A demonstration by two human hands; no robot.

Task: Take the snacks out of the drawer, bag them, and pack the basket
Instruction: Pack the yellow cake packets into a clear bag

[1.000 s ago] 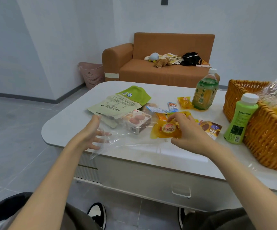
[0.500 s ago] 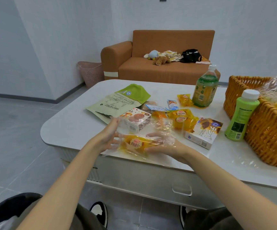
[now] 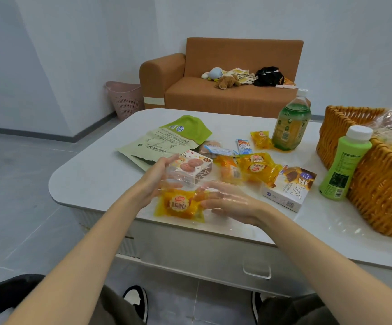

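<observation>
A yellow bread packet (image 3: 178, 205) lies inside a clear plastic bag (image 3: 185, 181) held over the white table's front edge. My left hand (image 3: 155, 184) grips the bag's left side. My right hand (image 3: 232, 202) is inside the bag, fingers stretched out, fingertips touching the packet's right end. More snacks lie on the table behind: a box with cookies pictured (image 3: 191, 166), yellow packets (image 3: 258, 166), a white and purple box (image 3: 288, 191), small blue sachets (image 3: 244, 146). The wicker basket (image 3: 335, 127) stands at the right with a filled clear bag in it.
A light green bottle (image 3: 345, 165) stands against the basket's front. A green tea bottle (image 3: 292, 123) is further back. A green pouch (image 3: 166, 139) lies at the table's left. The closed drawer front with its handle (image 3: 257, 270) is below the table edge.
My right hand carried the yellow packet from the table into the clear bag and pushed it deeper to the left. My left hand has lifted and held the bag open.
</observation>
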